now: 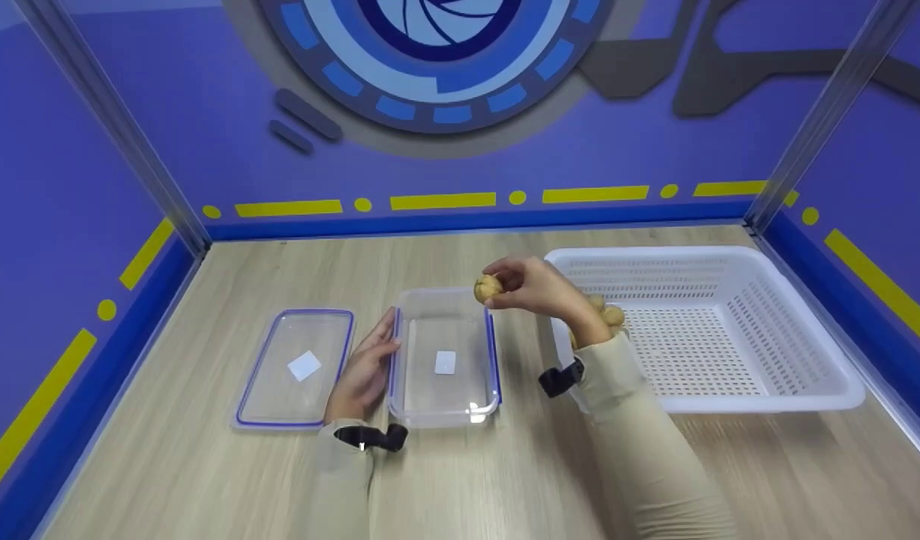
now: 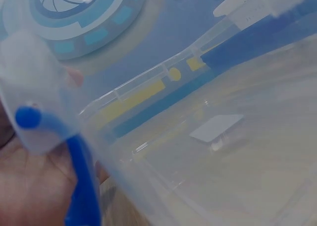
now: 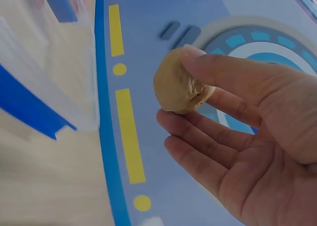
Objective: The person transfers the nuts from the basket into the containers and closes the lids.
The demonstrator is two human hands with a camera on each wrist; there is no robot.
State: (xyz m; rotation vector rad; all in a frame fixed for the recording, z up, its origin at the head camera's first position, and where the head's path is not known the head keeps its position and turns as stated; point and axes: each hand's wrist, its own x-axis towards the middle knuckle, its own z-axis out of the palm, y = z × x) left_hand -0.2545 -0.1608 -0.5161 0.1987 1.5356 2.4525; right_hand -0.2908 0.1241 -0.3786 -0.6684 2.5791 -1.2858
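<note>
My right hand (image 1: pixel 531 286) pinches a walnut (image 1: pixel 488 288) between thumb and fingers, above the right rim of a clear plastic food container (image 1: pixel 419 409). In the right wrist view the tan walnut (image 3: pixel 173 84) shows a rough crease, with the thumb on top and the lower fingers extended. My left hand (image 1: pixel 365 373) rests along the container's left side, its fingers fairly straight and touching the wall. Through the left wrist view, the palm lies beside a clear side flap (image 2: pixel 34 87) with a blue seal. Inside the container only a white label (image 1: pixel 445 362) shows.
A clear lid (image 1: pixel 280 397) with a blue seal lies left of the left hand. On the right stands a white perforated basket (image 1: pixel 805 401); several walnuts (image 1: pixel 612 315) sit at its left end, partly hidden by the right wrist. Purple panels (image 1: pixel 430 172) wall in the table.
</note>
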